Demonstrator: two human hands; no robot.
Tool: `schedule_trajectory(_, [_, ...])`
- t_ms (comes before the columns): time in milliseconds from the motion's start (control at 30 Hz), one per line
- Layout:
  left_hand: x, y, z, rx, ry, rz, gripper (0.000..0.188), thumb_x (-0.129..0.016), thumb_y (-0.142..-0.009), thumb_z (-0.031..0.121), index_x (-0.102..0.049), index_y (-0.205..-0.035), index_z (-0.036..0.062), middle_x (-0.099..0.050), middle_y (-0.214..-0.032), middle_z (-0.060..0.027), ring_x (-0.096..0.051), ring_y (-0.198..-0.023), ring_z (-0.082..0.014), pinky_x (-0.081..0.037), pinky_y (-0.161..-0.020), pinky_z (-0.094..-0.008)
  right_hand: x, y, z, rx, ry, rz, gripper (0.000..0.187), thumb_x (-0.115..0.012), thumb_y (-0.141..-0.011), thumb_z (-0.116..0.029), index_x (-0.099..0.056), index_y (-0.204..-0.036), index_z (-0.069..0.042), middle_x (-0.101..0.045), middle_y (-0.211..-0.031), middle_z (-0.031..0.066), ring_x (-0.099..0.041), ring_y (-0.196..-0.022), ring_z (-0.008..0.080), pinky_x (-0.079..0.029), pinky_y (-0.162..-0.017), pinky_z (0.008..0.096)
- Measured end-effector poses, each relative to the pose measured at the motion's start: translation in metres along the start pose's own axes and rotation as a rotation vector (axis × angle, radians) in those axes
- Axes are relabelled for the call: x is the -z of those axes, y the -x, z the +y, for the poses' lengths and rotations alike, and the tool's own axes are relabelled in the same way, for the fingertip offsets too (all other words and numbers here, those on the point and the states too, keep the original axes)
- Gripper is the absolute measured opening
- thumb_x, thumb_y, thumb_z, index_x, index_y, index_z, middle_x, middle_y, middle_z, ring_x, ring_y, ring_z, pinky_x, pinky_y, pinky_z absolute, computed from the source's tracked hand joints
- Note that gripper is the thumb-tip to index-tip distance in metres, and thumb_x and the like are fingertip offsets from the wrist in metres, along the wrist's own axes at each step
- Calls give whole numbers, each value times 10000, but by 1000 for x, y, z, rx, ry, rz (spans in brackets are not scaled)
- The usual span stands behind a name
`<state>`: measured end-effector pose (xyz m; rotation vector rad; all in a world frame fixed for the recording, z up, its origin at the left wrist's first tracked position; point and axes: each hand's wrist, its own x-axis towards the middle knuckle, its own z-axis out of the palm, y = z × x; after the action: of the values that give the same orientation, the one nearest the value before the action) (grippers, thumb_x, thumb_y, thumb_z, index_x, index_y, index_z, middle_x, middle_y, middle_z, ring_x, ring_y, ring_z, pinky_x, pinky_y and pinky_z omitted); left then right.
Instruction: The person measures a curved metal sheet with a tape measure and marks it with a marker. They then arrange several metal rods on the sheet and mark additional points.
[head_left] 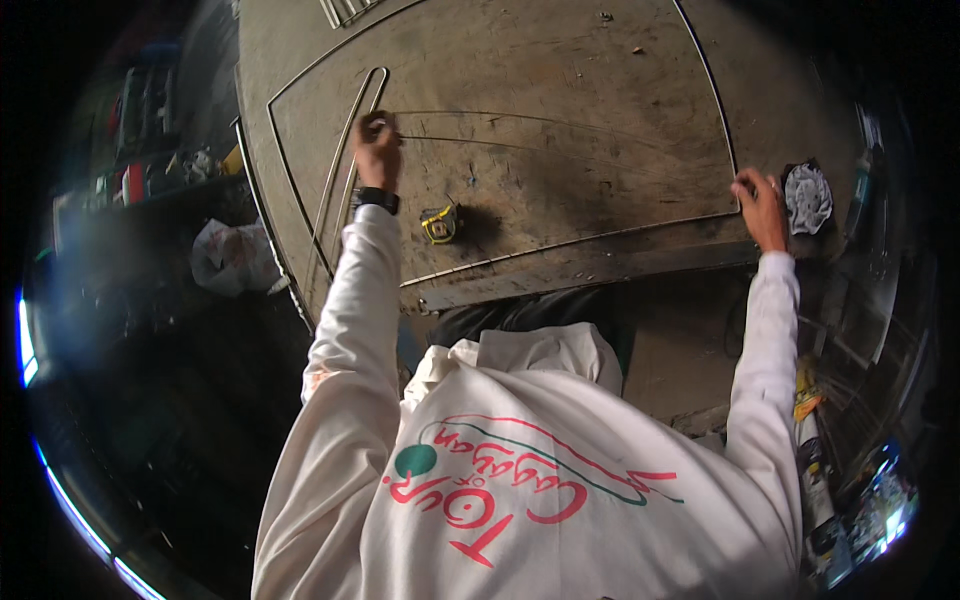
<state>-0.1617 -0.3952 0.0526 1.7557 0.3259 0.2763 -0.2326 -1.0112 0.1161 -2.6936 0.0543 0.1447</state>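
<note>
A large frame of bent thin metal rod (712,84) lies on the worktable. My left hand (378,152), with a dark band at the wrist, is closed over a bent metal rod (358,112) that has a narrow U-shaped end just beyond my fingers. Two thin blurred lines run rightward from this hand; I cannot tell whether they belong to the same rod. At the near right corner of the frame, my right hand (763,208) pinches the rod between thumb and fingers. A yellow and black tape measure (439,224) sits right of my left forearm.
The worktable (560,90) has a metal bar (600,272) along its near edge. A crumpled grey-white cloth (807,198) lies beside my right hand. More rods (345,10) show at the far left. A white plastic bag (232,256) hangs off the left side.
</note>
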Motion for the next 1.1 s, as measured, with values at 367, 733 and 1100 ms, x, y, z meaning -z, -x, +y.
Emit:
schedule_trajectory(367, [44, -279, -63, -124, -296, -186, 264, -732, -924, 219, -742, -1076, 4, -754, -929, -68, -649, -693, -125, -524, -639, -267, -168, 214, -239, -420, -631, 37, 142, -733, -887, -130, -714, -961, -11, -714, -906, 129, -680, -842, 263, -527, -721, 365])
schedule_trajectory(733, [-10, -364, -68, -277, -895, -471, 400, -721, -897, 423, -754, -1176, 138, -757, -1103, -64, -698, -994, -173, -522, -894, -305, -258, 199, -312, -558, -279, 437, 102, -738, -881, -166, -698, -928, -85, -644, -911, 79, -641, -850, 298, -503, -770, 419])
schedule_trajectory(1100, [-21, -383, -83, -411, -979, -417, 481, -678, -897, 529, -754, -1157, 130, -745, -1143, -85, -681, -1100, -234, -498, -955, -344, -264, 186, -303, -502, -436, 533, 87, -759, -825, -62, -697, -886, -66, -659, -855, 93, -643, -799, 287, -519, -715, 392])
